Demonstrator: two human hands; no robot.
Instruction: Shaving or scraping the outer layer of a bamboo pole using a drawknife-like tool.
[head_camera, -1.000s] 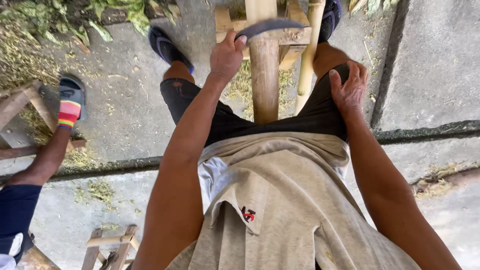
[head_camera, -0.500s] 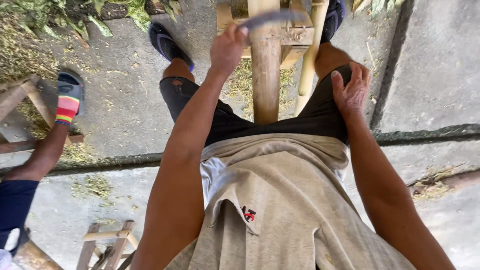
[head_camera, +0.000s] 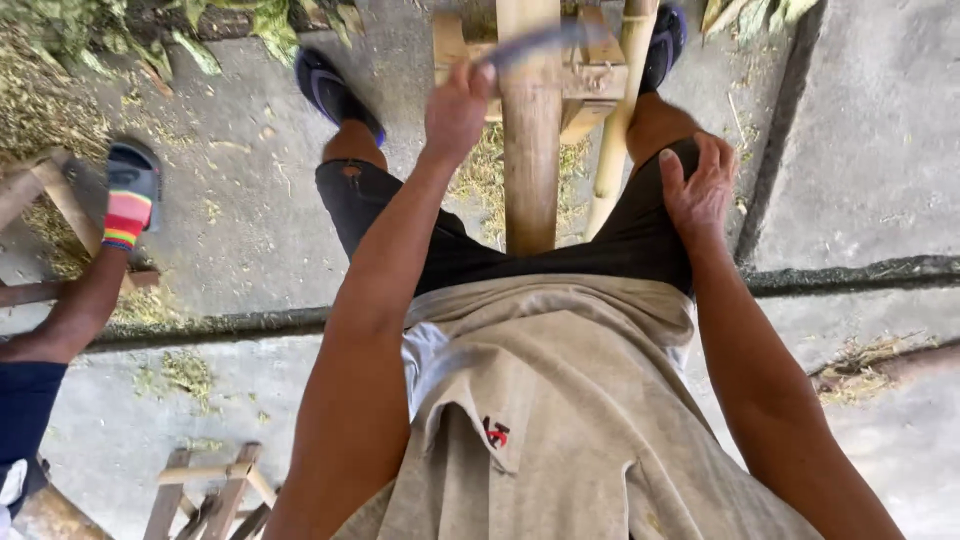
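I judged the shaving barely begun: the upright pale bamboo post (head_camera: 530, 150) between my knees looked mostly unworked. My left hand (head_camera: 456, 110) was fisted around a curved dark-bladed knife (head_camera: 540, 45) laid across it; my right hand (head_camera: 697, 185) rested flat, fingers loose, on my black shorts (head_camera: 640, 240).

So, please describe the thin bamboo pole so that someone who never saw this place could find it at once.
Start at the wide wooden plank that runs up the middle between the seated person's knees. Just to its right, beside the knee where the right hand rests, a thin bamboo pole leans. Unlike the flat brown plank, it is round, slim and yellowish, with ring-like joints.
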